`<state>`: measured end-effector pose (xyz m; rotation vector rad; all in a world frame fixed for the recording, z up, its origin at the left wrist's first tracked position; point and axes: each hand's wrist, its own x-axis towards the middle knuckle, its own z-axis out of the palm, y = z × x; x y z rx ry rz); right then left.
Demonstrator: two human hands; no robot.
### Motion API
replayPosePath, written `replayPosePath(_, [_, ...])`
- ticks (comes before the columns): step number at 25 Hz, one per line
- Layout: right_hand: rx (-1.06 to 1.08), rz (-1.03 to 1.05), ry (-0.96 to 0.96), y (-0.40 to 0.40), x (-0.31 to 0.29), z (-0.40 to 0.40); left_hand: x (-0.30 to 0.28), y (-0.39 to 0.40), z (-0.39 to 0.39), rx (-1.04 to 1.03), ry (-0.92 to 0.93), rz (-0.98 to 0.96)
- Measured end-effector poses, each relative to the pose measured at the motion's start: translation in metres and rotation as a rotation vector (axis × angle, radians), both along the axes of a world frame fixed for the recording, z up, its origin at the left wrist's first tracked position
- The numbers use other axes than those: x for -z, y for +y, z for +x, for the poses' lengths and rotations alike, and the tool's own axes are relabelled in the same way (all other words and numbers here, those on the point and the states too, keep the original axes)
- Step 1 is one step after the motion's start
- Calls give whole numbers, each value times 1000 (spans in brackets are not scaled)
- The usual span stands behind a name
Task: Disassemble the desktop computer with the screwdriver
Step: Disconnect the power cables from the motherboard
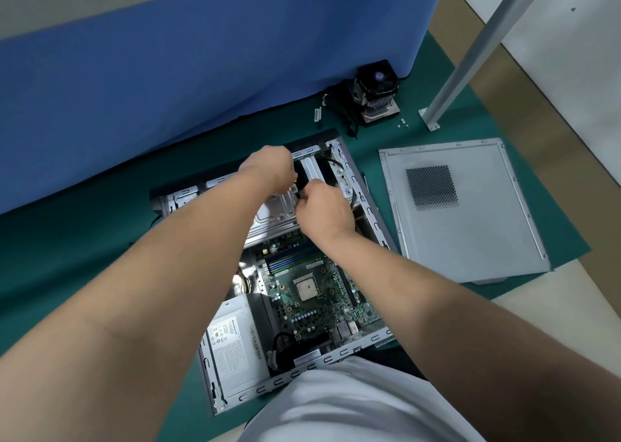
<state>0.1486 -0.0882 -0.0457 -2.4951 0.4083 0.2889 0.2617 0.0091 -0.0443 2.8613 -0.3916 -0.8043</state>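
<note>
The open desktop computer (295,290) lies flat on the green surface (84,240), side panel (463,213) off to its right. Both hands are up at the drive bay: left hand (268,167) and right hand (324,206) have curled fingers, but what they grip, can't tell. Screwdriver (367,186) lies just beside the case.

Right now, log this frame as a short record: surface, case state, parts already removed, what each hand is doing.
surface: green mat
case: open desktop case lying on its side, motherboard and power supply exposed
removed parts: side panel to the right of the case; CPU cooler at the back; loose screws beside the cooler
left hand: over the drive bay, fingers curled; grip hidden
right hand: at the drive bay, fingers curled near something dark; what it holds is unclear
screwdriver: cannot be made out
</note>
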Motion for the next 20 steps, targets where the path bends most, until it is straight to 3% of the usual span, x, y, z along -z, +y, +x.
replayPosePath(11, [-86, -71, 37, -2, 2, 8, 18, 27, -31, 145, -288, -115])
replayPosePath(16, [-280, -56, -45, -19, 2, -1, 32, 29, -69, 26, -368, -266])
replayPosePath(20, [-390, -141, -189, -55, 4, -5, 33, 34, -85, 158, -401, -171])
